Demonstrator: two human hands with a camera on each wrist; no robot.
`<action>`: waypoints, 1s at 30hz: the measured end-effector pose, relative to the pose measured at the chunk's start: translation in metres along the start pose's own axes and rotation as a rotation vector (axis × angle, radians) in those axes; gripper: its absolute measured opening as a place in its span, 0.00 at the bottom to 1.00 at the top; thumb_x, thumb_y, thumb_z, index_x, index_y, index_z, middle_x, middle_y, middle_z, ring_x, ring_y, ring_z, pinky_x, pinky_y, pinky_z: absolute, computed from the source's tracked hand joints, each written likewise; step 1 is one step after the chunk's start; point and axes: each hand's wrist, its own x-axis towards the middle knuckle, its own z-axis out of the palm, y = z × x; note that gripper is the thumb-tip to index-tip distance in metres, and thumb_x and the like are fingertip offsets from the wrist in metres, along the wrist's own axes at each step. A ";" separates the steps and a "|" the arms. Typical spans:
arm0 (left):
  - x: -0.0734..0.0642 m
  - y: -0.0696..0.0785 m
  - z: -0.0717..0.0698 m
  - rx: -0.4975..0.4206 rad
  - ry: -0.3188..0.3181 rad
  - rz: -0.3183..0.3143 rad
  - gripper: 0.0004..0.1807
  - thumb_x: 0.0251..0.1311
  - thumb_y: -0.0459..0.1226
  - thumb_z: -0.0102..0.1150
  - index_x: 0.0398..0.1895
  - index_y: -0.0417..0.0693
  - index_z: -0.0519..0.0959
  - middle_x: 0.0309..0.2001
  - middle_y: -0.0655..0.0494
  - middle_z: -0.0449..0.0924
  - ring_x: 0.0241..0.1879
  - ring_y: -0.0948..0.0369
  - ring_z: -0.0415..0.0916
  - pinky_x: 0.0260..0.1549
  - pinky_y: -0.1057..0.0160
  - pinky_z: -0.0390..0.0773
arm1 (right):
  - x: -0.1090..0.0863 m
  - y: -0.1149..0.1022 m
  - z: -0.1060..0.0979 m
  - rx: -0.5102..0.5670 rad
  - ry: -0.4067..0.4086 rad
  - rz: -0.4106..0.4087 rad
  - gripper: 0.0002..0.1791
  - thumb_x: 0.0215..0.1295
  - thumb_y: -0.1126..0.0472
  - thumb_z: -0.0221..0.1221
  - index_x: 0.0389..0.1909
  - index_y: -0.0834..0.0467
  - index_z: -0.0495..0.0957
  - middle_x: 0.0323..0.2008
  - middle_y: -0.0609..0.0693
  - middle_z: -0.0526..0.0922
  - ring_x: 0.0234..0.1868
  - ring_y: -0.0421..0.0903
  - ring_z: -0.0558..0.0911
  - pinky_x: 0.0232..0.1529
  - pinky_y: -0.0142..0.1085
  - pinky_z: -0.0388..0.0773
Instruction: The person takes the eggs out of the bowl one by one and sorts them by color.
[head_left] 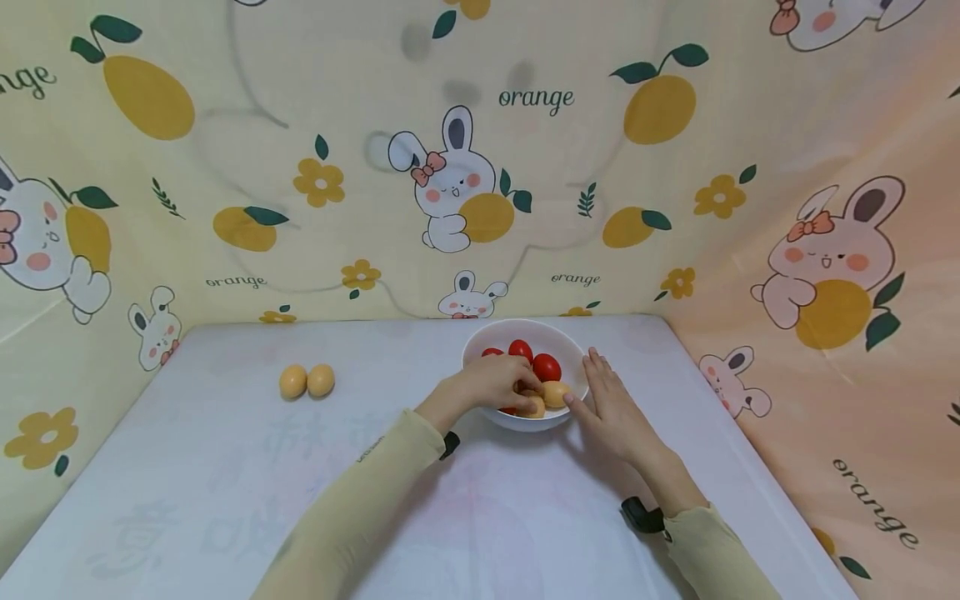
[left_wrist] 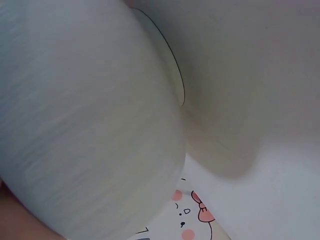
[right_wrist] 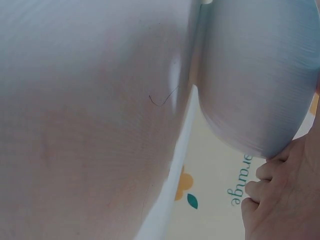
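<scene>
A white bowl (head_left: 525,423) stands on the table, holding several red, rounded, egg-sized things (head_left: 547,367) and light brown eggs (head_left: 556,394). My left hand (head_left: 498,383) reaches over its left rim, fingers curled down around an egg (head_left: 534,407) at the near side inside. Against the bowl's right side lies my right hand (head_left: 618,417), fingers straight, thumb at the near rim. In the left wrist view the bowl wall (left_wrist: 90,120) fills the left half. The right wrist view has the bowl (right_wrist: 255,75) with the right hand (right_wrist: 287,195) along it.
Two more brown eggs (head_left: 307,381) sit side by side on the left part of the white-covered table (head_left: 450,517). Behind the table's far edge hangs a patterned cloth (head_left: 360,83) with rabbits and oranges, which also runs down both sides.
</scene>
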 end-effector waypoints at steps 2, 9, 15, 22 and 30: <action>0.000 0.000 0.000 -0.010 -0.013 0.006 0.18 0.65 0.48 0.71 0.56 0.57 0.88 0.48 0.59 0.82 0.44 0.65 0.74 0.41 0.72 0.74 | 0.000 0.000 0.000 0.002 0.001 -0.003 0.48 0.79 0.40 0.52 0.82 0.66 0.45 0.84 0.60 0.41 0.83 0.63 0.43 0.78 0.62 0.45; 0.000 0.000 -0.001 -0.042 -0.035 0.014 0.17 0.66 0.45 0.71 0.56 0.56 0.88 0.50 0.59 0.81 0.45 0.65 0.73 0.43 0.73 0.75 | 0.000 0.001 0.001 0.009 0.005 -0.010 0.47 0.79 0.41 0.51 0.82 0.67 0.45 0.84 0.61 0.41 0.83 0.64 0.43 0.79 0.62 0.45; 0.002 -0.001 -0.001 -0.078 -0.031 0.025 0.18 0.63 0.46 0.73 0.55 0.55 0.89 0.46 0.62 0.83 0.44 0.66 0.74 0.43 0.73 0.75 | 0.000 0.001 0.001 0.008 0.002 -0.007 0.48 0.79 0.38 0.50 0.82 0.66 0.44 0.84 0.60 0.41 0.83 0.63 0.43 0.79 0.61 0.45; 0.002 0.001 -0.001 -0.145 -0.044 -0.035 0.19 0.62 0.42 0.75 0.56 0.53 0.88 0.37 0.67 0.84 0.40 0.65 0.75 0.41 0.73 0.77 | -0.001 0.000 0.000 0.012 -0.001 0.004 0.48 0.79 0.39 0.51 0.83 0.65 0.44 0.84 0.59 0.40 0.83 0.62 0.42 0.79 0.62 0.44; 0.001 -0.002 0.001 -0.170 -0.019 -0.025 0.19 0.61 0.40 0.75 0.56 0.51 0.88 0.39 0.66 0.85 0.40 0.65 0.77 0.41 0.73 0.78 | -0.001 0.000 -0.001 0.012 0.004 -0.010 0.49 0.79 0.36 0.48 0.82 0.66 0.44 0.84 0.60 0.41 0.83 0.63 0.43 0.79 0.61 0.45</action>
